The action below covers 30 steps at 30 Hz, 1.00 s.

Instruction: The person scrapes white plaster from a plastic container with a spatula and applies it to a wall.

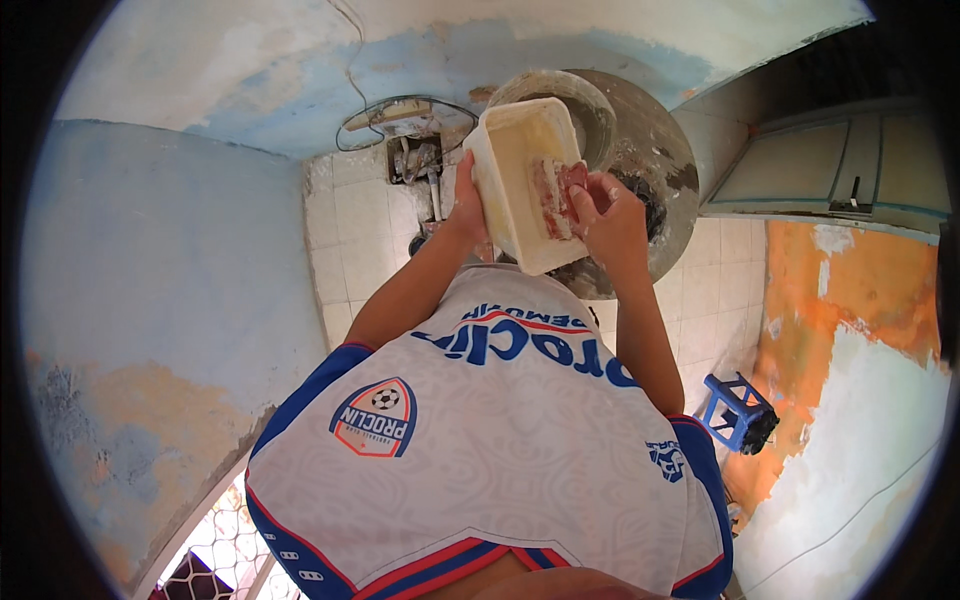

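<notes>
My left hand point(467, 203) grips the left side of a cream-coloured rectangular tub point(515, 165), its fingers wrapped behind the wall. The tub is tilted so that I look into it. Pale residue and reddish smears cover its inner right side. Inside the right edge, my right hand point(612, 220) pinches a small dark-red flat piece point(573, 180) against that smeared wall. Fingers hide part of the piece, so its exact kind is unclear. White specks mark the fingers of my right hand.
Behind the tub, a plaster-stained round surface point(655, 130) carries a round basin point(590, 105). Assorted tools point(415, 160) lie on the tiled floor point(350, 215) by the wall, near a looped dark cable point(345, 128). A blue stool point(735, 412) stands at right, beside a patchy orange wall point(800, 300).
</notes>
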Tool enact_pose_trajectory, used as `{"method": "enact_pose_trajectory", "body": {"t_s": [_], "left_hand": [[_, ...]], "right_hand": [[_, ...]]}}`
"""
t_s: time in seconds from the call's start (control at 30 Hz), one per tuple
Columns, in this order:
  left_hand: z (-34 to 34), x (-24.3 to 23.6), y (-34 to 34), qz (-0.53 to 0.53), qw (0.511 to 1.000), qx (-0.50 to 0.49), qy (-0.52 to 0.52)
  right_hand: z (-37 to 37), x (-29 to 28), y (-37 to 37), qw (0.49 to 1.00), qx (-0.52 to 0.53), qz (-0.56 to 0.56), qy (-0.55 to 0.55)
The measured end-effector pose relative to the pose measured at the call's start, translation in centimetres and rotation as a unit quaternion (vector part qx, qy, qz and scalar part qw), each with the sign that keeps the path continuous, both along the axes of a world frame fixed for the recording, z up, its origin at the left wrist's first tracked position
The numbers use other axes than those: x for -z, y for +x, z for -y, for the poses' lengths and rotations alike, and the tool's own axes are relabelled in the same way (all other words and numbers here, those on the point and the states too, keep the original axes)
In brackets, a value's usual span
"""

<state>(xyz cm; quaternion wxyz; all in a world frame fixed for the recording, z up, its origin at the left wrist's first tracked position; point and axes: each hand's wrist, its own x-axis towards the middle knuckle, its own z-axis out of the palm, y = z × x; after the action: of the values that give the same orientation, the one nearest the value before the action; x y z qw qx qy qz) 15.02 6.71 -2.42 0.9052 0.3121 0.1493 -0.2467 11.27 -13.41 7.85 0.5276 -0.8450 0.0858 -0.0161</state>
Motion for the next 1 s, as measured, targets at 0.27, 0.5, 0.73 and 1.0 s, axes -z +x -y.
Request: {"method": "enact_pose_trajectory", "body": {"t_s": [0.27,0.5,0.73,1.0], "left_hand": [[-1.5,2.6,-1.2,0.024,0.999,-0.035,0.033],[-6.4,8.6,-1.6,-0.033,0.999,-0.028,0.028],[-12.8,12.0,-5.8,-0.156,0.957,-0.118,0.214],[-12.9,13.5,-7.7,-0.180,0.931,-0.011,0.316]], "right_hand": [[-1.7,2.3,-0.3,0.995,-0.038,-0.093,0.030],[-3.7,4.0,-1.1,0.992,-0.097,-0.058,-0.050],[-3.0,6.5,-0.9,0.979,-0.188,0.004,-0.084],[-0.5,11.6,-0.1,0.951,-0.267,-0.020,-0.152]]}}
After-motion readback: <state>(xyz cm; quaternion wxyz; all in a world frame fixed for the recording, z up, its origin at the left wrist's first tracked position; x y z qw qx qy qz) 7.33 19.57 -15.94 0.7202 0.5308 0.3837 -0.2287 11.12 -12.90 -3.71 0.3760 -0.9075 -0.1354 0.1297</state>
